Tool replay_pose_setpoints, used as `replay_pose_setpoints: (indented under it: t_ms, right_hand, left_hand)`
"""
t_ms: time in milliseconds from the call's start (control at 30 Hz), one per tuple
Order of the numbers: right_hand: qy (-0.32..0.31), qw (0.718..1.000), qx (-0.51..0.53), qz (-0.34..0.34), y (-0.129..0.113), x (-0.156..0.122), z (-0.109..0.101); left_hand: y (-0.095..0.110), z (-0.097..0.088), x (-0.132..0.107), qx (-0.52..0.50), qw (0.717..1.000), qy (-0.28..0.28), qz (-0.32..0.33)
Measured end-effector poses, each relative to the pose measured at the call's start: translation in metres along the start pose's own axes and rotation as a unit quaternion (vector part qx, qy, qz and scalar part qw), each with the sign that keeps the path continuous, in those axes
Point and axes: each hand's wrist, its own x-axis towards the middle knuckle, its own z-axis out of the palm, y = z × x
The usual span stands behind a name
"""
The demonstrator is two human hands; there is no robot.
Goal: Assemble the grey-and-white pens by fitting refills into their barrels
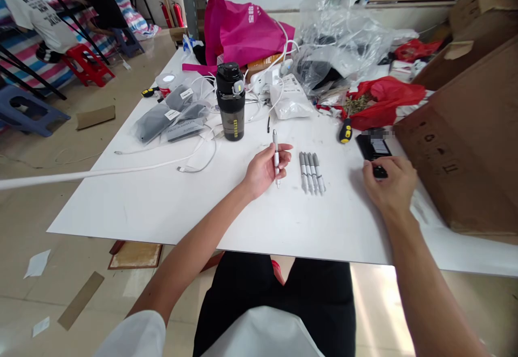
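Left hand (265, 170) closed around a slim silver-and-white pen (276, 157), which it holds nearly upright in the head view, with the fingers curled across the barrel. Just to the right of this hand, a row of four slim grey-and-white pens (311, 173) lies side by side on the white tabletop (162, 206). The pens touch or nearly touch, fanning slightly, and their long axes point away from the person. The left hand is the nearer hand to the row, and nothing stands between them. Right hand (390, 184) lies well to the right of the row, its fingertips (366, 167) down on a small black object (379, 172) beside a flat black rectangular device (374, 145), which is partly blurred; whether they grip the object cannot be told. Beyond the row lie a screwdriver with a yellow-and-black handle (345, 131) and a crumpled red plastic bag (384, 103). A tall black lidded bottle (230, 103) stands to the far left of the row, and a brown cardboard box (457, 152) borders the right edge of the table.
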Motion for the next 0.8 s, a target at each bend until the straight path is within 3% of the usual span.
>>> replay_pose_setpoints:
  t_ms: [133, 300, 400, 500, 600, 800]
  right_hand:
    - [-0.006, 0.999, 0.026, -0.03, -0.019, 0.009, 0.0]
    - [0.001, 0.982, 0.158, -0.106, -0.088, 0.03, 0.005]
    - [-0.091, 0.957, 0.229, -0.152, -0.138, 0.036, 0.012]
    - [-0.178, 0.917, 0.283, -0.216, -0.171, 0.032, 0.026]
    - [-0.221, 0.892, 0.295, -0.262, -0.178, 0.023, 0.04]
    - [-0.236, 0.9, 0.286, -0.227, -0.156, 0.015, 0.04]
  left_hand:
    - [-0.002, -0.001, -0.002, -0.008, 0.999, 0.003, 0.032]
    - [-0.003, -0.003, -0.001, -0.007, 0.997, 0.015, 0.073]
    - [-0.002, -0.005, 0.002, 0.017, 0.994, 0.024, 0.104]
    - [-0.001, -0.009, 0.006, 0.041, 0.991, 0.033, 0.125]
    - [-0.002, -0.014, 0.01, 0.07, 0.988, 0.044, 0.13]
    - [-0.001, -0.014, 0.011, 0.098, 0.985, 0.044, 0.134]
